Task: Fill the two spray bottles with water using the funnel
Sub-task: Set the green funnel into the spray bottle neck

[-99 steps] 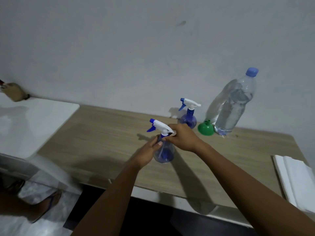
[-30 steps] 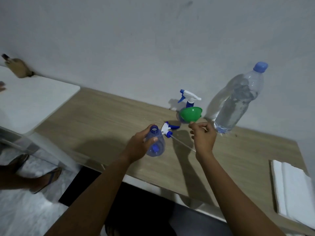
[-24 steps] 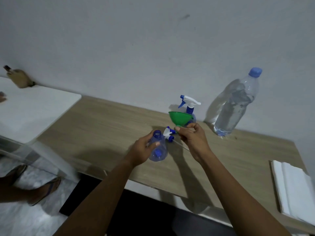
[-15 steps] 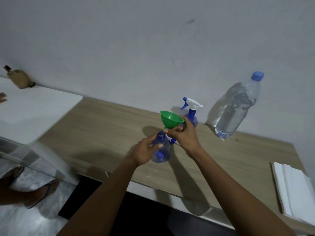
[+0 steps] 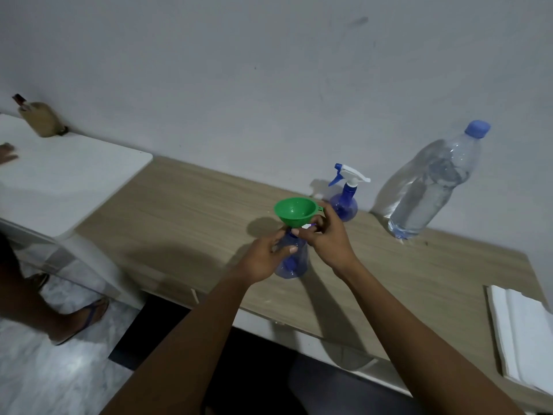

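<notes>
An uncapped blue spray bottle (image 5: 294,262) stands near the front of the wooden table (image 5: 185,211). My left hand (image 5: 264,257) grips its body. A green funnel (image 5: 294,211) sits upright on the bottle's neck, and my right hand (image 5: 324,238) pinches it at the spout and rim. The bottle's removed spray head is mostly hidden behind my right hand. A second blue spray bottle (image 5: 345,199) with its white and blue trigger head on stands behind. A large clear water bottle (image 5: 431,187) with a blue cap stands at the back right.
Folded white cloths (image 5: 526,330) lie at the table's right edge. A white table (image 5: 54,178) adjoins on the left, with a tan holder (image 5: 42,119) at the wall. Another person's leg and sandal (image 5: 80,319) are on the floor at the left.
The spray head came off the near bottle and was laid down. My right hand fetched the green funnel from the back and brought it onto the bottle's neck.
</notes>
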Demonstrator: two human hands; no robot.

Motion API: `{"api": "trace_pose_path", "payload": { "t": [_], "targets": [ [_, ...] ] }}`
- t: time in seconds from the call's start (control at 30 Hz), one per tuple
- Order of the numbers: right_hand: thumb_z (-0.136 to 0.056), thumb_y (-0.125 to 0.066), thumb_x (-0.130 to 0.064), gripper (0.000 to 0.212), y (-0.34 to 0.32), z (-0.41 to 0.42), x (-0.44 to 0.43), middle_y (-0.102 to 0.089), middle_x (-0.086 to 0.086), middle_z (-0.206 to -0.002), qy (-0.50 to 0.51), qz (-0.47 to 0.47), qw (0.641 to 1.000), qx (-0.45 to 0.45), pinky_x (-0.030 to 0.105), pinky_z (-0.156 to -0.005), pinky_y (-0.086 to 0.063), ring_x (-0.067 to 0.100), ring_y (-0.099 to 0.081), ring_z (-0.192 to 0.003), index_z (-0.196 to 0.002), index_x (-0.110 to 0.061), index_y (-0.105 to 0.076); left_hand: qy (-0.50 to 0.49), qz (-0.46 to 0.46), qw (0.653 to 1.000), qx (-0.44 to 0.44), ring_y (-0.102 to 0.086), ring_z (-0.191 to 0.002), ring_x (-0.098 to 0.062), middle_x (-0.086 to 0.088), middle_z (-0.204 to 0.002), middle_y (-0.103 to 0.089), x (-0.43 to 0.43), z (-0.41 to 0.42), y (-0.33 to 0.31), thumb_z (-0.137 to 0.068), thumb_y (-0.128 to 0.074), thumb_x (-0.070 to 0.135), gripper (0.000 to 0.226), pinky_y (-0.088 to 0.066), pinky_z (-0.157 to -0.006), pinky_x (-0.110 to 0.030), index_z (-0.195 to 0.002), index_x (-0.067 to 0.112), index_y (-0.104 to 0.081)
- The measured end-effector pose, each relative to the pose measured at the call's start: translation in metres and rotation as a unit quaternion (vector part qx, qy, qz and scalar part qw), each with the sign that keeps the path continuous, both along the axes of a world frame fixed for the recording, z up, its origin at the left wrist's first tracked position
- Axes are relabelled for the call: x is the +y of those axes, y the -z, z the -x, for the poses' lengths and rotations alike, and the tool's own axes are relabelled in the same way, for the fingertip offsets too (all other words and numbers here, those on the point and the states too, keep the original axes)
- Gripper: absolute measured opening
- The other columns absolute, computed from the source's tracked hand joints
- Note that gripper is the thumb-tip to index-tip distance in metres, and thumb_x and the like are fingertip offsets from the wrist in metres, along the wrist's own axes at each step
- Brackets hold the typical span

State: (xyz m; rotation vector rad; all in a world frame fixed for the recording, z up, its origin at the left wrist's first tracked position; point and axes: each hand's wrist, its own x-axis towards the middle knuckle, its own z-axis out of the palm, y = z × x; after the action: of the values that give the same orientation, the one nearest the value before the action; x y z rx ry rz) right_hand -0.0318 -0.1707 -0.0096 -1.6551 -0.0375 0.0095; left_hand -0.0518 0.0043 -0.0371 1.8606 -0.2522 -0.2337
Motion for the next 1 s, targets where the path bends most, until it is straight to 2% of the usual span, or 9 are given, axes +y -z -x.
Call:
{"api": "trace_pose_path", "payload": {
  "t": [0.17,0.27,0.47,0.57,0.7,0.8,0.87,0.93,1.0],
  "targets": [
    [-0.074,-0.086,0.001,0.055,0.003,0.002,-0.006,-0.07,0.02,-0.108,-0.007,0.013,1.0,-0.001,0.051,-0.089,-0.057,0.028,-0.066,-0.095,-0.121,-0.006,-0.059,-0.009,-0.005,1.0,-0.004,-0.063,-0.11,0.004,-0.003,-0.122,-0.069,-0.001,0.0,-0.001,-0.096,-0.062,0.004,0.034,-0.046,-0.093,-0.011,-0.13,0.003,-0.06],
    [-0.073,-0.085,0.004,0.055,0.007,0.004,-0.009,-0.072,0.012,-0.111,-0.008,0.03,0.999,-0.008,0.033,-0.082,-0.058,0.016,-0.068,-0.097,-0.121,-0.004,-0.061,-0.01,-0.01,1.0,-0.004,-0.064,-0.099,0.013,0.002,-0.112,-0.07,-0.002,0.001,-0.002,-0.097,-0.061,0.006,0.034,-0.045,-0.085,-0.006,-0.13,0.004,-0.059],
    [-0.074,-0.081,0.013,0.048,0.008,0.009,-0.013,-0.07,-0.007,-0.089,-0.018,0.057,0.998,-0.014,0.013,-0.068,-0.049,-0.005,-0.062,-0.07,-0.118,0.006,-0.063,-0.006,-0.022,1.0,0.002,-0.063,-0.108,0.008,0.009,-0.114,-0.069,-0.003,0.002,-0.006,-0.098,-0.06,0.007,0.035,-0.045,-0.085,-0.006,-0.133,0.007,-0.057],
    [-0.076,-0.081,0.01,0.042,0.007,0.011,-0.017,-0.071,-0.006,-0.089,-0.019,0.07,0.997,-0.012,0.015,-0.067,-0.05,-0.002,-0.06,-0.065,-0.113,-0.002,-0.065,0.005,-0.036,0.999,0.008,-0.062,-0.113,0.006,0.006,-0.123,-0.067,-0.003,0.003,-0.008,-0.099,-0.059,0.012,0.038,-0.045,-0.089,-0.008,-0.137,0.012,-0.054],
    [-0.073,-0.083,-0.003,0.041,0.005,0.019,-0.034,-0.074,0.011,-0.097,-0.001,0.052,0.999,-0.003,0.045,-0.084,-0.06,0.023,-0.069,-0.085,-0.108,-0.02,-0.069,-0.063,-0.005,0.998,0.009,-0.062,-0.097,0.017,0.0,-0.118,-0.067,-0.012,0.015,-0.006,-0.093,-0.066,0.003,0.04,-0.043,-0.085,-0.005,-0.131,0.011,-0.055],
    [-0.079,-0.08,0.004,0.038,0.0,0.023,-0.055,-0.071,0.006,-0.093,0.025,0.044,0.999,0.015,0.036,-0.084,-0.06,0.016,-0.069,-0.083,-0.107,-0.018,-0.068,-0.165,0.028,0.986,-0.014,-0.058,-0.096,0.022,0.015,-0.118,-0.063,-0.029,0.037,-0.008,-0.084,-0.077,0.002,0.058,-0.037,-0.082,0.003,-0.135,0.014,-0.052],
    [-0.081,-0.079,0.005,0.036,-0.004,0.026,-0.071,-0.069,0.003,-0.09,0.039,0.04,0.998,0.02,0.024,-0.079,-0.059,0.011,-0.067,-0.079,-0.111,-0.01,-0.066,-0.242,0.011,0.969,-0.043,-0.051,-0.108,0.017,0.025,-0.124,-0.053,-0.04,0.052,-0.008,-0.08,-0.081,0.006,0.072,-0.034,-0.089,0.001,-0.141,0.022,-0.045],
    [-0.082,-0.08,0.002,0.036,-0.007,0.029,-0.086,-0.069,0.003,-0.095,0.049,0.053,0.997,0.024,0.026,-0.081,-0.06,0.013,-0.067,-0.082,-0.113,-0.01,-0.066,-0.333,-0.052,0.938,-0.087,-0.052,-0.123,-0.006,0.011,-0.133,-0.056,-0.052,0.063,-0.003,-0.076,-0.085,0.013,0.073,-0.04,-0.1,-0.019,-0.14,0.015,-0.052],
    [-0.082,-0.08,-0.002,0.036,-0.012,0.029,-0.102,-0.07,0.004,-0.101,0.062,0.066,0.996,0.025,0.035,-0.088,-0.061,0.016,-0.067,-0.089,-0.114,-0.013,-0.067,-0.4,-0.117,0.903,-0.103,-0.06,-0.114,-0.027,-0.005,-0.123,-0.061,-0.07,0.076,0.004,-0.073,-0.085,0.02,0.056,-0.048,-0.091,-0.034,-0.122,0.011,-0.06]
  ]
}}
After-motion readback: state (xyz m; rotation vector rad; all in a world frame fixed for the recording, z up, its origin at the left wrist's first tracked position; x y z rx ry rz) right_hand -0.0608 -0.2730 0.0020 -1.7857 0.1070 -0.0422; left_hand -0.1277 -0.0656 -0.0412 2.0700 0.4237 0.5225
